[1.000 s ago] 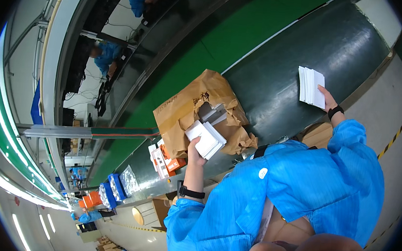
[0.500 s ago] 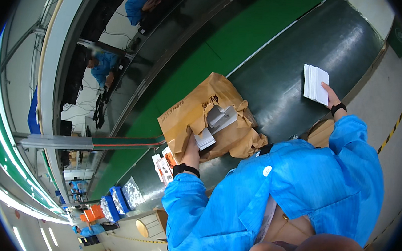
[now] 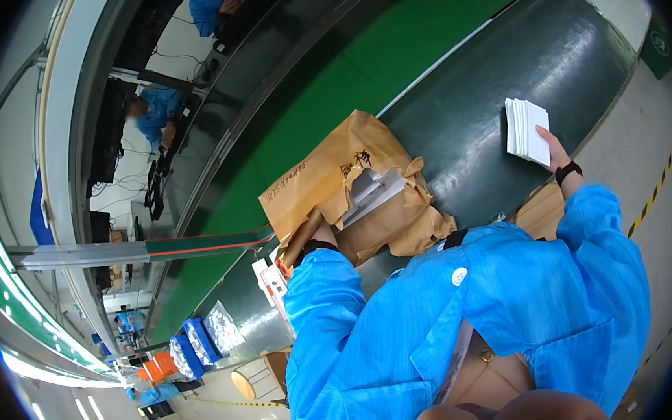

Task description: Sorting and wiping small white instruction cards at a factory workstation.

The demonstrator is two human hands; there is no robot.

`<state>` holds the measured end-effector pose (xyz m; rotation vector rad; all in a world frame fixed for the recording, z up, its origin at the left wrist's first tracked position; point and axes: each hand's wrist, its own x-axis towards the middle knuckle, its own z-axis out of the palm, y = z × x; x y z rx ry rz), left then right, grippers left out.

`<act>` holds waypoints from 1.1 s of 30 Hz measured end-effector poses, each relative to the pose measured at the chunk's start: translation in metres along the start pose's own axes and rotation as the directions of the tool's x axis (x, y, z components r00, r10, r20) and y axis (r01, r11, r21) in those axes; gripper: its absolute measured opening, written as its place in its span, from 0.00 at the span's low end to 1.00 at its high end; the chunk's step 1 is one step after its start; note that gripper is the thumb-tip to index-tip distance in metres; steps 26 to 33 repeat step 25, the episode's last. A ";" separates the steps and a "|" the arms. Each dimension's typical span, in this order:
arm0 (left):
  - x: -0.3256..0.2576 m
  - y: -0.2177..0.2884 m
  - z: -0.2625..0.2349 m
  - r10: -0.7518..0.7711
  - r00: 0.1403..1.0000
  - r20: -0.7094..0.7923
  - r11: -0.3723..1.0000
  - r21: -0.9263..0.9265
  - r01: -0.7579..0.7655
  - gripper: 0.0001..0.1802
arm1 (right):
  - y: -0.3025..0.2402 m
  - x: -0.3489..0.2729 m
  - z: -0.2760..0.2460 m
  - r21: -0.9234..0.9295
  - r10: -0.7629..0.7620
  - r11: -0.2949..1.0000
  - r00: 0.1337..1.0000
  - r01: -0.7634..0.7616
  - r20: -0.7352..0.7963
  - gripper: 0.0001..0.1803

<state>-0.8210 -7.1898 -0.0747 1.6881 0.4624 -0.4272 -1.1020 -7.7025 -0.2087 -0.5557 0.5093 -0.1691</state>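
Observation:
My right hand grips a stack of thin white booklets or folded sheets by its near edge, above the dark green tabletop. My left hand reaches into a torn brown paper bag lying on the table, in front of me to the left. Its fingers are hidden by the paper, so what they hold does not show. Through the ragged hole in the bag, more white and grey flat pieces are visible. Handwriting marks the bag's upper face.
Beside the bag lies a small white and red box. Farther left are a clear plastic bag, blue bins and an orange bin. A green belt runs beyond the table. Co-workers in blue sit across it. A cardboard box stands near my right arm.
My left hand has gone deeper into the paper bag, and the white stack seen by its fingers is now out of sight. My right hand stays nearly in place with its stack.

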 end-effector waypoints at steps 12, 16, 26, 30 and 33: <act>-0.091 0.057 -0.004 0.271 0.911 0.310 0.876 0.313 -0.367 0.22 | 0.035 -0.071 0.190 -0.167 0.332 0.943 0.846 -0.288 0.418 0.28; -0.071 0.062 -0.061 0.179 0.926 0.332 0.983 -0.031 -0.179 0.24 | 0.078 -0.064 0.283 -0.388 0.618 0.784 0.670 -0.485 0.411 0.21; -0.097 0.053 -0.064 0.444 0.820 0.360 0.814 0.221 -0.538 0.29 | 0.200 -0.018 0.367 -0.593 0.822 0.555 0.496 -0.583 0.282 0.25; -0.097 0.053 -0.064 0.444 0.820 0.360 0.814 0.221 -0.538 0.29 | 0.200 -0.018 0.367 -0.593 0.822 0.555 0.496 -0.583 0.282 0.25; -0.097 0.053 -0.064 0.444 0.820 0.360 0.814 0.221 -0.538 0.29 | 0.200 -0.018 0.367 -0.593 0.822 0.555 0.496 -0.583 0.282 0.25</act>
